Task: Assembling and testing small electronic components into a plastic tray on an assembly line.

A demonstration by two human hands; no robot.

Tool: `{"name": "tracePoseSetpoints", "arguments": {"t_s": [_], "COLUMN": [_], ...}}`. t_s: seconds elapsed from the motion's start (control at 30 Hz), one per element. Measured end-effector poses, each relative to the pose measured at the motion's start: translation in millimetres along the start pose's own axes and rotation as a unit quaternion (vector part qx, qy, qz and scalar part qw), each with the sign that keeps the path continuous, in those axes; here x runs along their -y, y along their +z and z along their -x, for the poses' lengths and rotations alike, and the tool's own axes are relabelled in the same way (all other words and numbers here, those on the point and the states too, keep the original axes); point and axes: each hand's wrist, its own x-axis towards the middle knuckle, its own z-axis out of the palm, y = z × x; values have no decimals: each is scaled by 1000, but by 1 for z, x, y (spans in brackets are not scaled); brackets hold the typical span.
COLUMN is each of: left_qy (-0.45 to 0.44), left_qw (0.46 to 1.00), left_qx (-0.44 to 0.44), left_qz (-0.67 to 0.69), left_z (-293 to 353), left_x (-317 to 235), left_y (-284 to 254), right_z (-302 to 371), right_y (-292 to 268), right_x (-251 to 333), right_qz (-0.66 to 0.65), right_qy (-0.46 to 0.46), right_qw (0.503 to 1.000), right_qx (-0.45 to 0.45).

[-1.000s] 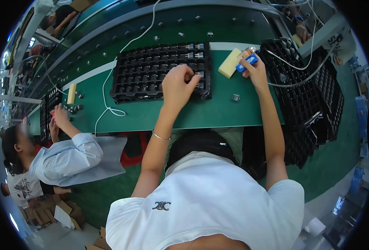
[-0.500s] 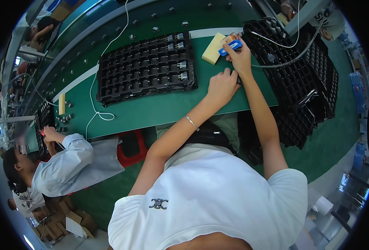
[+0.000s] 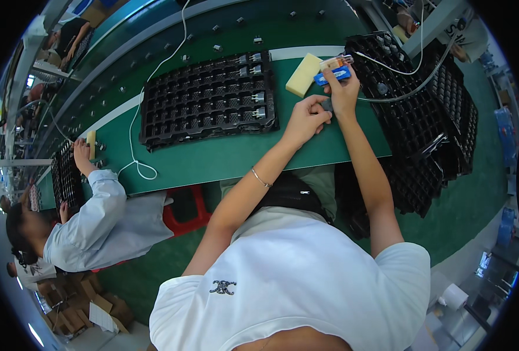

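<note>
The left hand (image 3: 308, 121) pinches a small dark grey block (image 3: 327, 105) between thumb and fingers, raised over the green counter (image 3: 329, 142) and just beside the wrist side of the right hand (image 3: 345, 96). The right hand's fingers are closed round a blue rectangular object (image 3: 342, 74) — an orange and clear piece (image 3: 332, 62) sits along its far side. Close to its left, a pale yellow foam-like block (image 3: 304, 75) lies aslant on the counter.

Farther left, a black plastic tray with rows of pockets (image 3: 206, 135) rests on the counter; a few dark parts with metal prongs (image 3: 258, 113) stand in pockets at its right end. A thin white cable (image 3: 134, 161) passes beside the tray's left edge and ends in a loop near the counter's front. To the right of the right forearm, more black pocketed trays (image 3: 411, 128) lie overlapping in a heap. On the left, a co-worker in a pale blue garment (image 3: 104, 202) reaches over the same counter — a red stool (image 3: 198, 210) is nearby.
</note>
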Motion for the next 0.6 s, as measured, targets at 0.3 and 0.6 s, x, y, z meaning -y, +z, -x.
{"name": "tracePoseSetpoints", "arguments": {"t_s": [0.3, 0.6], "left_qy": [-40, 47], "left_qw": [995, 990], "left_qx": [4, -47], "left_qz": [91, 123], "left_z": [0, 7], "left_x": [-8, -40], "left_y": [-2, -12], "right_z": [8, -1], "right_y": [10, -12], "right_x": [3, 6], "right_qz": [-7, -50], "right_qy": [-86, 94], "right_qw": [996, 992], "right_qx": [0, 63]}}
